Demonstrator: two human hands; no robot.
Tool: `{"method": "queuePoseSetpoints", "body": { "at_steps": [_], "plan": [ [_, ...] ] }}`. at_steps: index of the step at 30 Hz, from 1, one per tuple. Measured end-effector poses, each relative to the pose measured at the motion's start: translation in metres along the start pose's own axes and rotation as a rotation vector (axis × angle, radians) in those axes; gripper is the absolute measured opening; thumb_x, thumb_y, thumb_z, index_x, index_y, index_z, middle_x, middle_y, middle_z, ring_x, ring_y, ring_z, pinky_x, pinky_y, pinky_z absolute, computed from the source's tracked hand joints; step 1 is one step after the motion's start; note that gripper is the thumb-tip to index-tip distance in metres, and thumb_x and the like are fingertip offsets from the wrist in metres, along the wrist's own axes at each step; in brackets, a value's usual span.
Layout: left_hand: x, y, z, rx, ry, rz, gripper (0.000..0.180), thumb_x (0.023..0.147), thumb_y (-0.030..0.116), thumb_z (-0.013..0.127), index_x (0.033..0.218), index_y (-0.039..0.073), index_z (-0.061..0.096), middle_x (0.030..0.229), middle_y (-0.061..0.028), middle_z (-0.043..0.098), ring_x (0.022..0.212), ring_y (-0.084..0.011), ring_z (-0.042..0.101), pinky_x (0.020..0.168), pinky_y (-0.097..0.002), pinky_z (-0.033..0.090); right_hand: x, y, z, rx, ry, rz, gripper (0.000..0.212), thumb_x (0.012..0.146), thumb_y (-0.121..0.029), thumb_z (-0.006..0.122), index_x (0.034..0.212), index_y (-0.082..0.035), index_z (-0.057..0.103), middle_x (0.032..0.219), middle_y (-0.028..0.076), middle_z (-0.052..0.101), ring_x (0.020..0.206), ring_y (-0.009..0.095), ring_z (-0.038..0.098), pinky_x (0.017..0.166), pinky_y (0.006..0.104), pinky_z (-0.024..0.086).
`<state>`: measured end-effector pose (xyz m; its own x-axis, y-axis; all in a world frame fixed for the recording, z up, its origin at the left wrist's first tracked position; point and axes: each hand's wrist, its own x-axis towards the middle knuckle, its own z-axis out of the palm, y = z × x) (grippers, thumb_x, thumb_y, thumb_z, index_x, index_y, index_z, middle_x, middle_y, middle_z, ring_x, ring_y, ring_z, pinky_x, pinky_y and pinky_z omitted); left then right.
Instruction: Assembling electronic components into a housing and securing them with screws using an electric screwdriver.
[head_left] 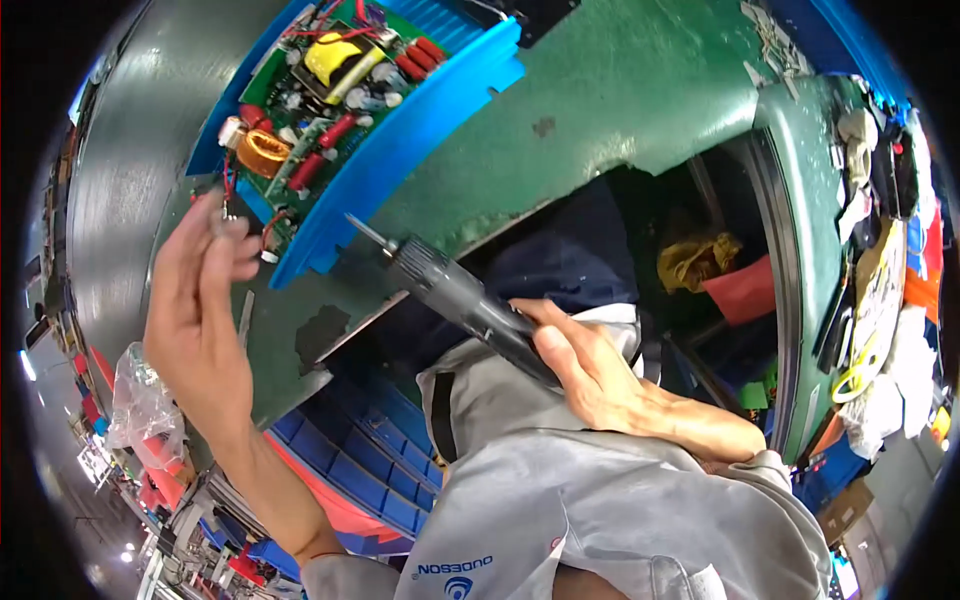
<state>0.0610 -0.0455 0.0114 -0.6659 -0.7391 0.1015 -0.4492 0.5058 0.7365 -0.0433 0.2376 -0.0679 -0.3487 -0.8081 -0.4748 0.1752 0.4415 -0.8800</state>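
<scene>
My right hand (590, 370) is wrapped round a dark electric screwdriver (465, 305), whose thin bit points up and left toward a blue housing (400, 170). In that curved housing sits a green circuit board with a copper-wound coil (262, 153), a yellow-wrapped transformer (332, 60) and several red components. Beside the housing's near left end is my left hand (200, 310), its fingers drawn together and smeared at the tips. A small shiny bit shows at those fingertips, close to thin red wires (230, 180); its kind cannot be made out. A white connector (269, 257) hangs nearby.
The green worktop (590, 100) has chipped edges around an open recess at my lap. Inside the recess lie a yellow cloth (695, 262) and a red piece (745, 290). Blue bins (370, 450) stand below left. A metal surface (150, 150) runs along the left.
</scene>
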Motion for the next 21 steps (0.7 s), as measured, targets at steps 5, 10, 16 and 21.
{"method": "queuePoseSetpoints", "body": {
  "at_steps": [5, 10, 16, 21],
  "plan": [
    [0.005, 0.015, 0.014, 0.041, -0.151, 0.058, 0.019, 0.101, 0.005, 0.061, 0.115, -0.003, 0.070, 0.101, -0.0086, 0.071, 0.091, -0.0134, 0.068, 0.082, -0.0260, 0.053, 0.000, -0.002, 0.003, 0.015, -0.009, -0.033, 0.050, 0.110, -0.037, 0.033, 0.141, -0.001, 0.047, 0.064, 0.010, 0.049, 0.059, 0.021, 0.053, 0.060, 0.0367, 0.042],
    [0.010, 0.025, 0.015, 0.486, -0.147, 0.384, 0.011, 0.090, 0.005, 0.072, 0.100, 0.002, 0.075, 0.115, -0.0065, 0.069, 0.100, -0.0187, 0.066, 0.085, -0.0299, 0.052, 0.001, 0.000, 0.004, 0.007, 0.003, -0.061, 0.051, 0.110, -0.040, 0.034, 0.138, 0.001, 0.049, 0.067, 0.014, 0.054, 0.063, 0.028, 0.060, 0.063, 0.0396, 0.045],
    [0.025, 0.015, 0.009, 0.576, -0.243, 0.511, 0.009, 0.085, 0.003, 0.073, 0.094, 0.002, 0.076, 0.141, -0.0103, 0.059, 0.120, -0.0270, 0.060, 0.100, -0.0364, 0.047, 0.007, 0.005, 0.006, -0.018, 0.039, -0.134, 0.051, 0.110, -0.039, 0.035, 0.137, 0.002, 0.049, 0.071, 0.018, 0.058, 0.068, 0.033, 0.063, 0.067, 0.0413, 0.048],
    [0.031, 0.008, 0.005, 0.535, -0.332, 0.452, 0.010, 0.087, 0.002, 0.072, 0.096, 0.003, 0.077, 0.151, -0.0116, 0.052, 0.139, -0.0295, 0.048, 0.113, -0.0429, 0.038, 0.007, 0.000, 0.004, -0.006, 0.024, -0.129, 0.053, 0.110, -0.041, 0.034, 0.136, 0.003, 0.050, 0.072, 0.018, 0.059, 0.069, 0.032, 0.062, 0.069, 0.0408, 0.048]
  ]
}}
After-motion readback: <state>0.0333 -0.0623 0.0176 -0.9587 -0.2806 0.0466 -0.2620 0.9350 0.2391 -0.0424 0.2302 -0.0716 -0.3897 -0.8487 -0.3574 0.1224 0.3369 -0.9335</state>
